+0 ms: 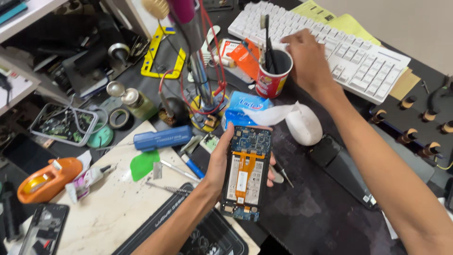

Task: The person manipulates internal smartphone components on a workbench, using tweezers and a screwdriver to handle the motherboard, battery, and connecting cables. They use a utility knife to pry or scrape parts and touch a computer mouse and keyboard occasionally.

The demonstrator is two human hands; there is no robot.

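Note:
My left hand (218, 160) holds an opened phone (246, 172) with its back cover off, so the blue circuit board, orange flex cable and battery show. It hovers above the dark work mat (311, 208). My right hand (307, 59) reaches far forward to the rim of a red cup (272, 78) that holds several dark tools. Its fingers hang over the cup's right edge, and whether they grip a tool I cannot tell. A blue tissue pack (243, 107) with a white tissue sticking out lies just beyond the phone.
A white keyboard (330, 45) lies at the back. A white mouse (304, 123) and a black phone cover (342, 167) rest right of the phone. At left are a white slab (113, 208), a blue screwdriver case (163, 138), a green pry pick (142, 164), an orange tape dispenser (45, 178) and another phone (45, 229).

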